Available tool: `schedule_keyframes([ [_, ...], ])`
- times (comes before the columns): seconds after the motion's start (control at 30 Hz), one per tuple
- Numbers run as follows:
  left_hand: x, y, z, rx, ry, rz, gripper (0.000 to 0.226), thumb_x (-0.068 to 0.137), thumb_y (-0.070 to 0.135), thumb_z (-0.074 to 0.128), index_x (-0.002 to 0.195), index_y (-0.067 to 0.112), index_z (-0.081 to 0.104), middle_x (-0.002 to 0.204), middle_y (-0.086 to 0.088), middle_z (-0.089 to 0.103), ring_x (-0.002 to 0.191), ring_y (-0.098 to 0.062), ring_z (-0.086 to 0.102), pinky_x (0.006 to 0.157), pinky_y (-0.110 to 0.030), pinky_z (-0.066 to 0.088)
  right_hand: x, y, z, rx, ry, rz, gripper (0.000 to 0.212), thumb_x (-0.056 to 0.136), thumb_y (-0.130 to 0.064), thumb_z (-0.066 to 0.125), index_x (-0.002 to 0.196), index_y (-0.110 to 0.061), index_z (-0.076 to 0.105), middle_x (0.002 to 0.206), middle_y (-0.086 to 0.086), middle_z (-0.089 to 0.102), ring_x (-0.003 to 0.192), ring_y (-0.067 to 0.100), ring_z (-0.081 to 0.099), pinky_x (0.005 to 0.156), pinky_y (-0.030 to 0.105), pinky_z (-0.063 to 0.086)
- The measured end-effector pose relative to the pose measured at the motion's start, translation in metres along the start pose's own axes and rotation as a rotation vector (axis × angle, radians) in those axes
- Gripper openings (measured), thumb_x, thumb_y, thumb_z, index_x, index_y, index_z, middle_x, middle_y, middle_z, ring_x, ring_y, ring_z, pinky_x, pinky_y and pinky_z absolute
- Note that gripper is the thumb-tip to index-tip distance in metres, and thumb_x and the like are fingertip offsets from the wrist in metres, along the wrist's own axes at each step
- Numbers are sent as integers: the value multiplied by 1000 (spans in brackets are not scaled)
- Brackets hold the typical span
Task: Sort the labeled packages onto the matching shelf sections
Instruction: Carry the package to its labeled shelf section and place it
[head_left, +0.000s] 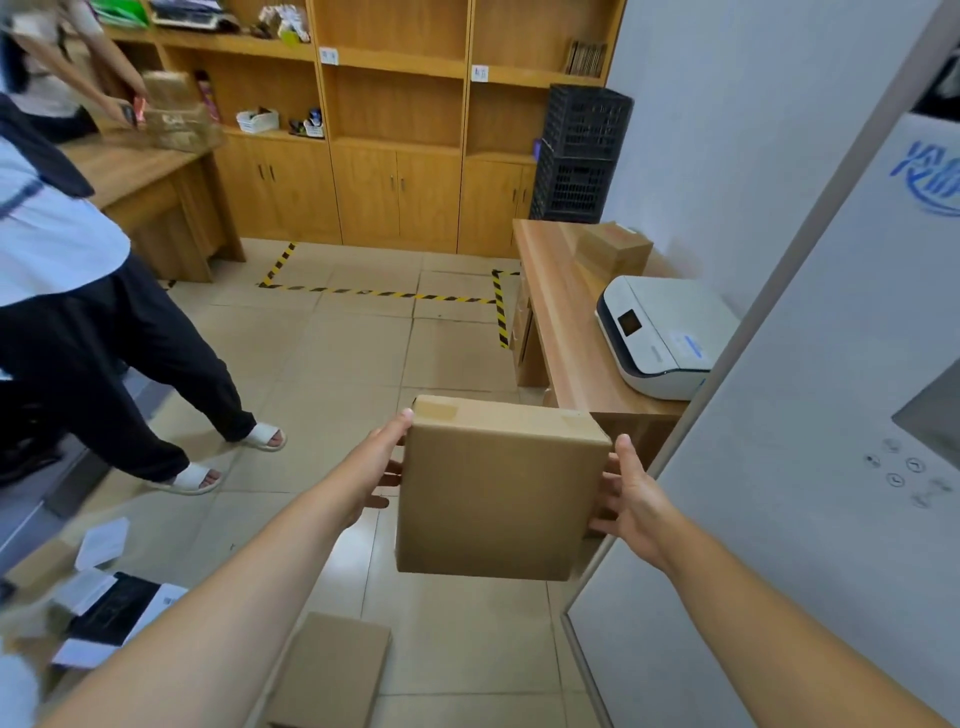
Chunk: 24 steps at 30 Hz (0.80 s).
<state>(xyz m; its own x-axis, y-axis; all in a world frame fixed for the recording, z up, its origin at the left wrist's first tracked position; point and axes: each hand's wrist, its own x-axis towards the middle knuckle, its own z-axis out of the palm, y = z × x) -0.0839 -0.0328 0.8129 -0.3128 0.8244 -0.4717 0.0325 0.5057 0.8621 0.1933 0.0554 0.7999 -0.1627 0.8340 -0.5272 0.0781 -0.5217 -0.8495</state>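
I hold a plain brown cardboard box (498, 493) in front of me above the tiled floor. My left hand (382, 462) grips its left side, thumb on the top edge. My right hand (631, 493) grips its right side. No label shows on the face turned to me. The wooden shelf unit (395, 67) stands across the room, with small white labels (328, 55) on its shelf edges and several open sections.
A person in dark trousers (104, 353) stands at the left by a desk (140, 171) with packages. A side table (566, 332) on the right carries a printer (665, 332) and a box. Black crates (582, 150) are stacked in the corner. Flat cardboard (332, 670) and papers lie on the floor.
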Motion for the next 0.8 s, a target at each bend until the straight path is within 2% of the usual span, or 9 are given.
schedule_keyframes([
  [0.13,-3,1,-6,58,-68,24,54,80,62,43,125,33,46,108,-9,61,101,-19,59,97,-43,41,-5,-3,-2,2,-12,14,67,89,-63,27,140,-20,36,143,12,45,132,33,41,107,55,35],
  [0.23,-7,2,-8,97,-148,86,76,62,56,51,136,43,34,114,-5,60,104,-16,57,92,-36,40,-6,-6,-4,0,-2,8,65,90,-61,28,144,-25,30,148,10,39,136,32,37,105,53,36],
  [0.3,-7,4,-10,98,-191,109,84,57,49,55,137,48,29,119,0,59,108,-14,55,90,-32,39,-5,-9,-5,-5,-2,3,64,91,-60,28,143,-23,32,146,10,41,133,31,40,105,53,36],
  [0.37,-9,5,-11,114,-220,142,83,60,35,57,137,47,28,117,5,58,108,-11,53,88,-29,39,-4,-11,-6,-15,-4,4,62,91,-60,29,138,-19,37,139,11,45,124,29,44,104,54,37],
  [0.43,-10,7,-10,124,-246,198,83,64,17,59,138,42,30,113,2,59,106,-13,52,86,-25,39,-3,-13,-8,-20,-6,5,61,91,-60,30,134,-19,40,134,13,48,122,30,46,100,53,39],
  [0.53,-9,6,-7,117,-232,294,81,67,-9,57,131,35,34,129,-1,52,118,-9,46,80,-22,44,-1,-15,-8,-19,9,28,61,91,-60,29,136,-20,39,131,13,51,121,33,50,101,54,43],
  [0.63,-5,4,-3,113,-193,351,75,64,-6,56,123,35,35,132,-4,46,102,-12,51,75,-31,48,-1,-15,-5,-5,6,52,56,91,-60,31,136,-27,38,123,9,52,118,34,53,98,54,46],
  [0.7,-4,5,0,78,-177,348,68,65,3,62,121,31,35,130,-2,47,96,-12,54,73,-25,50,-1,-17,-4,-21,-10,60,46,91,-57,38,127,-31,39,123,6,51,118,34,53,94,54,50],
  [0.8,-4,8,5,24,-134,350,58,71,24,70,120,25,38,124,4,49,103,-8,52,75,-18,44,-1,-20,-4,-65,-18,60,39,89,-45,53,119,-23,40,119,7,51,109,31,55,86,49,54],
])
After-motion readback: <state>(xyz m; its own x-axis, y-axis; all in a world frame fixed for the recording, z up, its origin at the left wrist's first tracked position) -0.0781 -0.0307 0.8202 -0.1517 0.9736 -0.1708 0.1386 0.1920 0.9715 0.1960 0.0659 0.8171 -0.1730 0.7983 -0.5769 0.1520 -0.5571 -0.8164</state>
